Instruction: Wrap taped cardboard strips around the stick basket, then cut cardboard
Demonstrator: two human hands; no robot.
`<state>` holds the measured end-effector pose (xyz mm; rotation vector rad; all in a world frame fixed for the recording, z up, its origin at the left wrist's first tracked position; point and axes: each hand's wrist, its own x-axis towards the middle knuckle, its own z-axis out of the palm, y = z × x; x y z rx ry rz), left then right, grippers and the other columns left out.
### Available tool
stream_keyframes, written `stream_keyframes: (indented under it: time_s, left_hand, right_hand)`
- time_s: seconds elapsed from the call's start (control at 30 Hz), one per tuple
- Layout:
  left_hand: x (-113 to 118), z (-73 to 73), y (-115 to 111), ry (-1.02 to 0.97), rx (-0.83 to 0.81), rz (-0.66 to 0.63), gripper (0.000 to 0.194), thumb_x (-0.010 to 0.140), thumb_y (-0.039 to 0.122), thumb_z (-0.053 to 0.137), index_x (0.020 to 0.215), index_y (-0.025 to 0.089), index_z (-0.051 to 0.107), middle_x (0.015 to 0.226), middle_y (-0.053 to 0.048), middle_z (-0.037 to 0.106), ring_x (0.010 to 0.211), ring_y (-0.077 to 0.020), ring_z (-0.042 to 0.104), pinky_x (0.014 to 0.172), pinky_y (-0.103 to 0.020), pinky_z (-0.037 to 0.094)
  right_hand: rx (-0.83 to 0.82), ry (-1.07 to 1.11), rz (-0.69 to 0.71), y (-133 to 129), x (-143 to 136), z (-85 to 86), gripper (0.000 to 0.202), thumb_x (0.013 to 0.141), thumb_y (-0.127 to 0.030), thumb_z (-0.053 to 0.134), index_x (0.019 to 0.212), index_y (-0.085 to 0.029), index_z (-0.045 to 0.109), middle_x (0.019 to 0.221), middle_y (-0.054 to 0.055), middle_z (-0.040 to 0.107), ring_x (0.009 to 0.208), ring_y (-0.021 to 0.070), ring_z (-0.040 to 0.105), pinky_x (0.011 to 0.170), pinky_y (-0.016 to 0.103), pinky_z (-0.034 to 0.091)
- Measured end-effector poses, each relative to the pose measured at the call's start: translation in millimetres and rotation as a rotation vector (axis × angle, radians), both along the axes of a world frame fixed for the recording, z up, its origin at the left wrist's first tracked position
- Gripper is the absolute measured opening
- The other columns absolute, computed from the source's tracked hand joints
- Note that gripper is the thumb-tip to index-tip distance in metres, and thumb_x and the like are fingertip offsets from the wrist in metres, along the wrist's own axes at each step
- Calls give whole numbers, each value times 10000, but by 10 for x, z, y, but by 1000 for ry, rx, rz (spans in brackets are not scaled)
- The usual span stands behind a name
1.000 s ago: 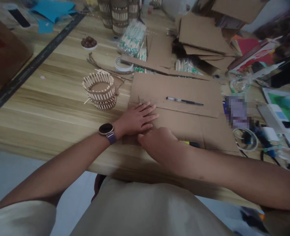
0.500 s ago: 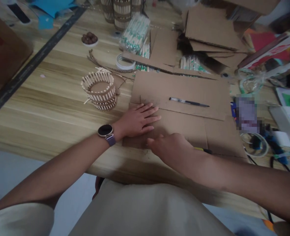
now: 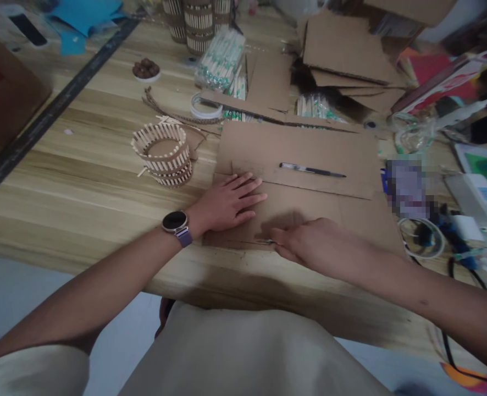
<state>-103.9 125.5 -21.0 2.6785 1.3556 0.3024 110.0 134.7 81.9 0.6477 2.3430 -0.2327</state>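
My left hand (image 3: 233, 202), wearing a watch on the wrist, lies flat with fingers spread on a sheet of brown cardboard (image 3: 309, 206). Close to the sheet's near edge, my right hand (image 3: 303, 240) is closed round a utility knife (image 3: 270, 241). Only its metal tip shows, touching the cardboard at the end of a thin cut line; the handle is hidden by the hand. A black pen (image 3: 313, 170) rests on the cardboard beyond both hands. Left of the sheet stands a small round basket (image 3: 163, 154) of short sticks and cardboard bands.
Behind the sheet are a bag of sticks (image 3: 221, 59), a tape roll (image 3: 206, 106) and stacked cardboard (image 3: 344, 49). A small dish of brown balls (image 3: 146, 69) sits farther left. Another tape roll (image 3: 421, 238) and cables lie at the right.
My right hand has moved right along the cardboard's near edge with the knife, and a cut line shows behind the tip. My left hand stays pressed on the sheet. The view has shifted slightly.
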Motion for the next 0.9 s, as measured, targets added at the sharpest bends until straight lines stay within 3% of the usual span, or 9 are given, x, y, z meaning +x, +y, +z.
stream_keyframes:
  time_s: [0.17,0.37,0.6,0.9]
  left_hand:
    - [1,-15,13,-2,3,2,479,1044,414,424,1484,230,474,1622,-113,351,1518,-310,254,1214,-484,244]
    - [-6,-46,48,-3,34,-6,443,1065,362,377,1469,219,491,1605,-94,390,1508,-278,288,1207,-448,270]
    - [5,-48,45,11,68,-7,440,1061,365,397,1456,206,511,1587,-92,422,1491,-285,325,1202,-430,276]
    - [8,-65,40,8,85,7,438,1061,372,402,1454,216,514,1592,-82,416,1491,-271,325,1204,-424,267]
  right_hand:
    - [59,62,17,-110,-252,-43,255,1028,-235,415,1091,-187,657,843,71,759,743,207,717,489,274,263]
    - [122,181,106,-254,-600,-259,276,996,-160,413,1047,-149,684,838,138,751,747,261,729,511,274,404]
    - [141,145,118,-260,-676,-211,286,947,-86,441,1033,-142,708,938,187,757,838,282,734,599,307,505]
    - [170,146,155,-256,-677,-221,279,934,-79,458,1031,-151,709,873,160,753,792,264,716,614,299,450]
